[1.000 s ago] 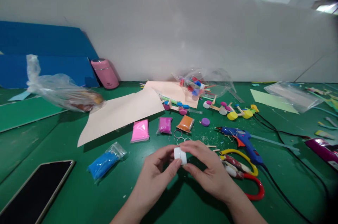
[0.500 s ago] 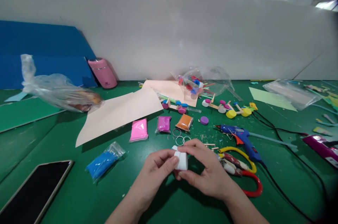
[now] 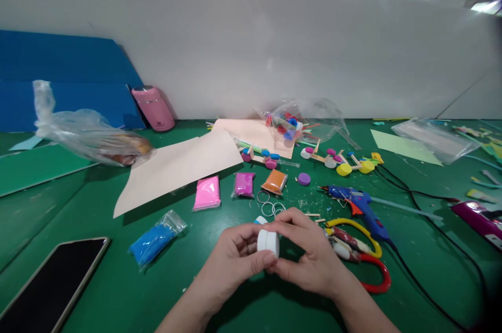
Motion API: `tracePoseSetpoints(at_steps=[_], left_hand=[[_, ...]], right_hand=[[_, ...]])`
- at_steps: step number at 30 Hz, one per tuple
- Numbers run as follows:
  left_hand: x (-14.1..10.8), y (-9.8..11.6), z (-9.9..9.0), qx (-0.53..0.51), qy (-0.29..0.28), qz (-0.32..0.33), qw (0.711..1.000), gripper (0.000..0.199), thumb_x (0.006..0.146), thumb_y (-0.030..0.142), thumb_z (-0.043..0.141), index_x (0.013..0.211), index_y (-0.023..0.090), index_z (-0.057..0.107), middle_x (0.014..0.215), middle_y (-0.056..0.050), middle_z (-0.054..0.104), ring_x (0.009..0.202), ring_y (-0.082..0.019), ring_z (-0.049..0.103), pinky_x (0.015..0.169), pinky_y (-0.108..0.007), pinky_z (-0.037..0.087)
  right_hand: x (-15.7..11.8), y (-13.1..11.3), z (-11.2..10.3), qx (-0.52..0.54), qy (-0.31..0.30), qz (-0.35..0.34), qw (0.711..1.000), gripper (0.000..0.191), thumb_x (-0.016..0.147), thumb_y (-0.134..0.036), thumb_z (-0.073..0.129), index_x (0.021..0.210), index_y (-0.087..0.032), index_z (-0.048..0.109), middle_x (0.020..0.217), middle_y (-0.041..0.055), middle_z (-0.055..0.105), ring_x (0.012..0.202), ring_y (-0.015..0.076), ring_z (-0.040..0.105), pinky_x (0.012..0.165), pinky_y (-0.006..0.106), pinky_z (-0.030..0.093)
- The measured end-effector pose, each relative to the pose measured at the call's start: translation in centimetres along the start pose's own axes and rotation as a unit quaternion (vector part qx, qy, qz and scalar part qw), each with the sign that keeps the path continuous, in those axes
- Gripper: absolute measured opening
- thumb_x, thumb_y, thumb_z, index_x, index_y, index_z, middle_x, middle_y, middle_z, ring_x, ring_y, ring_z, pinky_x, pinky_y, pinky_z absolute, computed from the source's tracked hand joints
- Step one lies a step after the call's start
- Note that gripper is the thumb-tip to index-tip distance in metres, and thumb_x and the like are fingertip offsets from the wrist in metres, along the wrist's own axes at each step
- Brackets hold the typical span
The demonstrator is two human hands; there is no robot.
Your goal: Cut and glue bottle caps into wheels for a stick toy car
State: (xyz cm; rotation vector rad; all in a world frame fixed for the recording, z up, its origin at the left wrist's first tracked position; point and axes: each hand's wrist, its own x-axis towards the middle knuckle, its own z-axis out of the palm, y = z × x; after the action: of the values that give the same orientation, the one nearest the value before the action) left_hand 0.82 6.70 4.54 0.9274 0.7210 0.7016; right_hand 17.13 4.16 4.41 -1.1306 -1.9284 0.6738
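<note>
Both hands meet over the near middle of the green table, around a small white round piece (image 3: 268,243) that looks like two bottle caps set face to face, with a seam round it. My left hand (image 3: 241,249) grips its left side, thumb along the lower edge. On the right side, my right hand (image 3: 304,247) pinches it between thumb and fingers. Just behind the fingers shows a small white-and-blue piece (image 3: 260,220), partly hidden, so I cannot tell whether it is held. Several thin rings (image 3: 268,209) lie beyond the hands.
A blue glue gun (image 3: 358,199) with a trailing cable and red-and-yellow-handled scissors (image 3: 372,270) lie right. Clay packets (image 3: 207,193), a purple cap (image 3: 304,179) and small wheeled stick models (image 3: 329,158) stand farther back. A phone (image 3: 55,283) and blue clay packet (image 3: 155,241) lie left.
The white piece has turned in my fingers, so its round side and seam now show more. My left thumb has slid lower and to the right along it.
</note>
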Motion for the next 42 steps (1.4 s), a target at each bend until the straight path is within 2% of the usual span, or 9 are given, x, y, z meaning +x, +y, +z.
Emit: tracePoseSetpoints(at_steps=[11,16,20,23,27,31,35,42], left_hand=[[-0.01,-0.2,-0.15,0.016,-0.012,0.002,1.0,0.019,0.063,0.02,0.07,0.08,0.015,0.065,0.064,0.001,0.061,0.059,-0.009,0.055,0.055,-0.017,0.042],[0.06,-0.4,-0.36,0.016,-0.011,0.001,1.0,0.021,0.062,0.021,0.07,0.082,0.015,0.065,0.067,0.001,0.06,0.061,-0.008,0.053,0.055,-0.017,0.041],[-0.06,-0.25,-0.35,0.021,-0.019,0.02,0.999,0.028,0.064,0.029,0.069,0.088,0.017,0.064,0.072,0.0,0.061,0.066,-0.011,0.053,0.06,-0.019,0.041],[-0.11,-0.05,-0.26,0.057,0.006,0.031,0.998,0.025,0.069,0.029,0.064,0.092,0.018,0.065,0.077,0.0,0.062,0.071,-0.011,0.053,0.064,-0.018,0.041],[0.0,-0.05,-0.16,0.1,0.043,0.043,0.993,0.027,0.07,0.025,0.063,0.097,0.021,0.063,0.082,0.0,0.065,0.074,-0.012,0.054,0.067,-0.02,0.043],[0.07,-0.41,-0.07,0.154,0.076,0.093,0.981,0.034,0.069,0.021,0.064,0.103,0.023,0.059,0.097,-0.001,0.064,0.085,-0.015,0.056,0.078,-0.024,0.043],[-0.03,-0.44,0.03,0.143,0.081,0.101,0.981,0.043,0.069,0.023,0.063,0.111,0.021,0.052,0.1,-0.005,0.063,0.087,-0.017,0.057,0.077,-0.028,0.046],[-0.2,0.38,0.37,0.149,0.094,0.085,0.981,0.026,0.072,0.024,0.06,0.097,0.017,0.061,0.092,-0.006,0.067,0.083,-0.018,0.06,0.074,-0.028,0.047]], right_hand=[[-0.1,-0.17,-0.12,-0.012,-0.002,-0.017,1.0,0.037,0.067,-0.025,0.065,0.103,-0.02,0.058,0.091,0.003,0.052,0.082,0.016,0.05,0.07,0.028,0.04],[0.07,-0.24,-0.21,-0.007,-0.009,-0.005,1.0,0.035,0.068,-0.027,0.065,0.102,-0.021,0.058,0.091,0.0027,0.052,0.082,0.0162,0.05,0.07,0.028,0.041],[0.1,-0.24,-0.19,0.02,-0.007,0.006,1.0,0.036,0.069,-0.027,0.065,0.103,-0.022,0.056,0.093,0.0028,0.05,0.085,0.016,0.05,0.072,0.027,0.041],[0.09,-0.21,-0.08,0.031,-0.01,0.013,0.999,0.04,0.067,-0.023,0.067,0.105,-0.023,0.054,0.096,0.0029,0.049,0.088,0.0163,0.049,0.075,0.027,0.041],[0.09,0.02,0.06,0.028,0.005,0.032,0.999,0.055,0.068,-0.016,0.063,0.119,-0.022,0.043,0.104,0.0046,0.049,0.095,0.0169,0.048,0.082,0.028,0.04],[0.15,0.43,0.11,0.018,0.015,0.017,1.0,0.04,0.074,-0.017,0.058,0.113,-0.023,0.049,0.104,0.0046,0.05,0.097,0.0165,0.048,0.083,0.027,0.04],[0.27,0.51,0.14,0.01,0.029,0.003,1.0,0.03,0.076,-0.02,0.057,0.106,-0.024,0.053,0.101,0.0042,0.051,0.095,0.0169,0.05,0.082,0.028,0.041],[0.2,0.34,0.37,0.013,0.037,0.002,0.999,0.034,0.073,-0.014,0.058,0.105,-0.025,0.053,0.101,0.0041,0.051,0.095,0.0176,0.05,0.082,0.03,0.041]])
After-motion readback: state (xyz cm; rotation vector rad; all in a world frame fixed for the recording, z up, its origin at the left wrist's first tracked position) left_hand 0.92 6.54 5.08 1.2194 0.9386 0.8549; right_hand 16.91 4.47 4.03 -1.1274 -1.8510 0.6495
